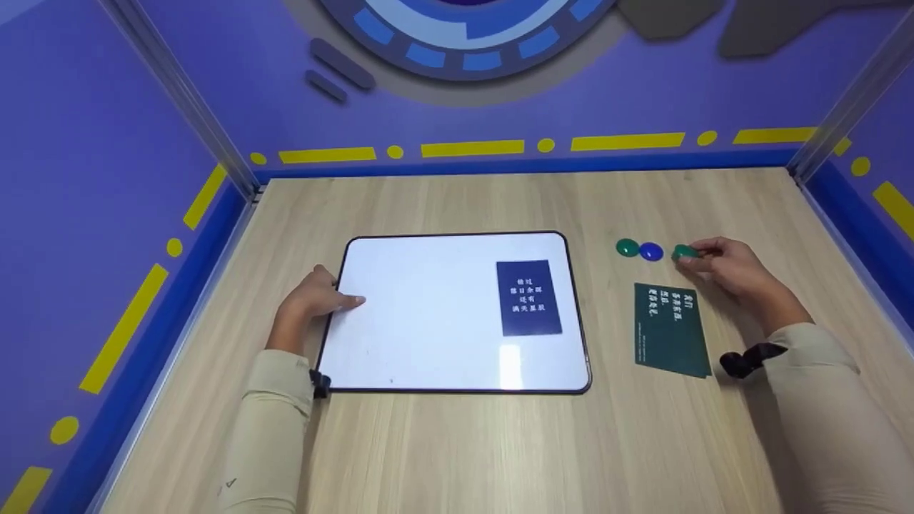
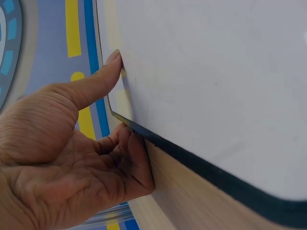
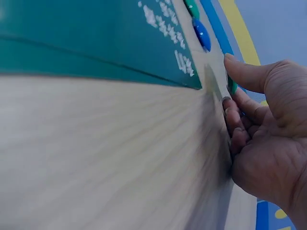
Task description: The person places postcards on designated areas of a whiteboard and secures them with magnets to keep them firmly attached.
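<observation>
A whiteboard [image 1: 421,314] with a black rim lies on the wooden table, a dark blue card [image 1: 529,297] with white writing on its right part. My left hand [image 1: 314,300] grips the board's left edge; in the left wrist view the thumb lies on the white face and the other fingers curl beneath the rim. Over at the right, my right hand [image 1: 735,268] pinches a green round magnet [image 1: 685,252] between thumb and fingers. Beside it on the table sit a blue round magnet [image 1: 651,251] and another green magnet [image 1: 628,247], close together.
Dark green cards [image 1: 671,328], slightly fanned with white writing, lie just below the magnets, right of the board. Blue-purple panels [image 1: 457,121] with yellow marks wall in the table at the back and both sides.
</observation>
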Available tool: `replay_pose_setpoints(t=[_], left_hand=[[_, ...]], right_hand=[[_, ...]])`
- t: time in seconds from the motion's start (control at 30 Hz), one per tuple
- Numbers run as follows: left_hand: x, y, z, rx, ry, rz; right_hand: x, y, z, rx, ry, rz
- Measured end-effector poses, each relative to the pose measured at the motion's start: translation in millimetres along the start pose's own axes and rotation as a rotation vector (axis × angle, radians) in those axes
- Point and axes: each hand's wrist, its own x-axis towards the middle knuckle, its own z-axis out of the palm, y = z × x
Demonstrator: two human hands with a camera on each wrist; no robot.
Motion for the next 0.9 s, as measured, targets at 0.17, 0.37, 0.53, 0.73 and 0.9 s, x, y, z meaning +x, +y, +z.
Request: replay_pose_setpoints(t=[0.17,0.37,0.53,0.73,0.9], left_hand=[[0.4,-3.1,1.9,-0.009,0.005,-0.006],[-1.1,-6.0,3.2,-0.021,0.014,-0.009],[-1.2,-7.3,2.6,-0.019,0.008,-0.006],[-1.2,-4.8,-0.3,-0.004,0.007,0.013],[-2.4,-4.1,-0.7,-0.014,0.014,0.014]], right_hand=[[-4,-12,1.9,-0.024,-0.01,-0.032],[-14,-37,23.8,-0.083,0.016,-0.117],[-24,-55,44.8,-0.113,-0.021,-0.203],[-31,-69,62.4,-0.127,-0.076,-0.244],[-35,-82,84.6,-0.14,-0.076,-0.284]])
